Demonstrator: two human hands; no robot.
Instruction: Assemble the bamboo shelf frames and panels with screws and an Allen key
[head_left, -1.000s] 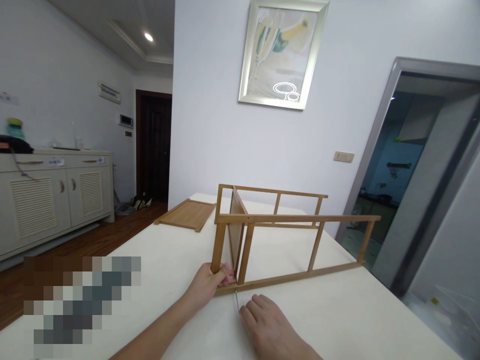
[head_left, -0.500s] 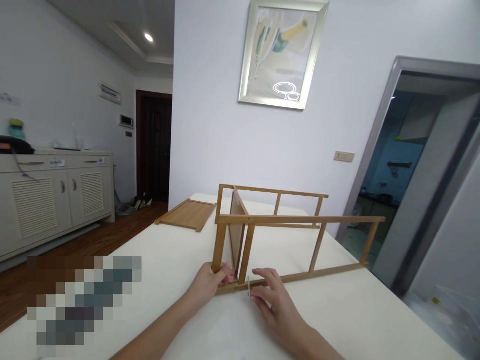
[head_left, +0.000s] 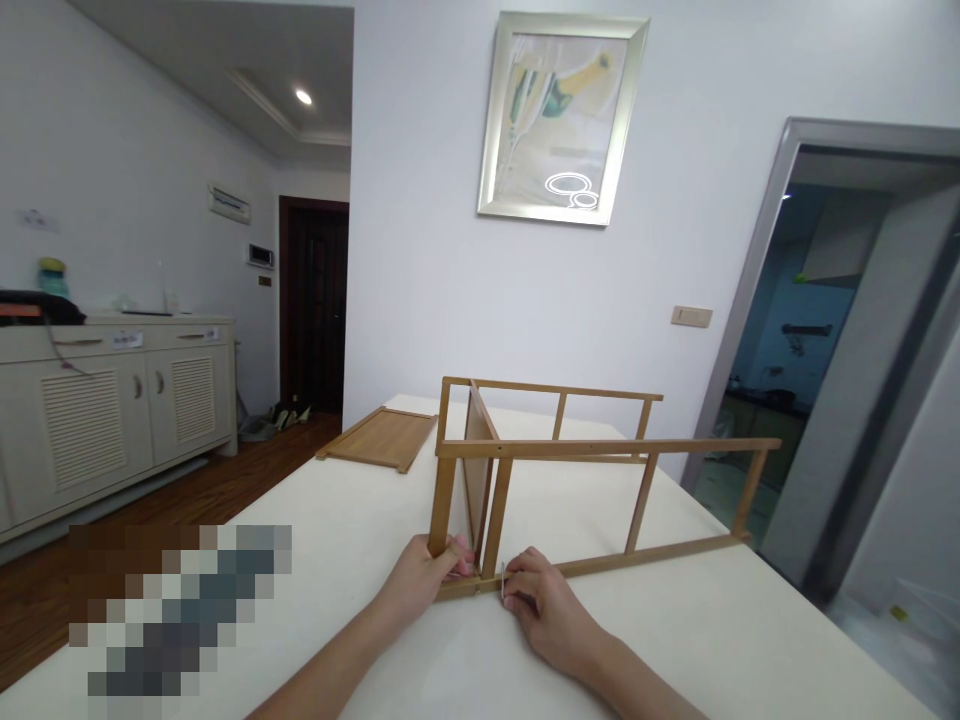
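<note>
A wooden shelf frame [head_left: 570,447] lies on its side on the white table [head_left: 360,660], with a wooden panel [head_left: 478,450] standing across it near its left end. My left hand [head_left: 424,575] is closed round the frame's lower left corner, by the end crossbar; part of its fingers are hidden behind the wood. A small screw head [head_left: 478,590] shows in the bottom rail between my hands. Just right of it, my right hand [head_left: 544,605] pinches a thin metal hex key [head_left: 503,580], held upright close to the rail. The key's far end cannot be made out.
A second wooden panel [head_left: 382,437] lies flat at the table's back left. Beyond the floor on the left stands a white cabinet [head_left: 142,390]. A wall with a framed picture [head_left: 562,120] rises behind the table; a doorway [head_left: 787,300] opens at the right.
My right hand's fingers have drawn closer together round the hex key, from a looser, spread hold. My left hand stays on the frame's corner. The whole view has shifted slightly.
</note>
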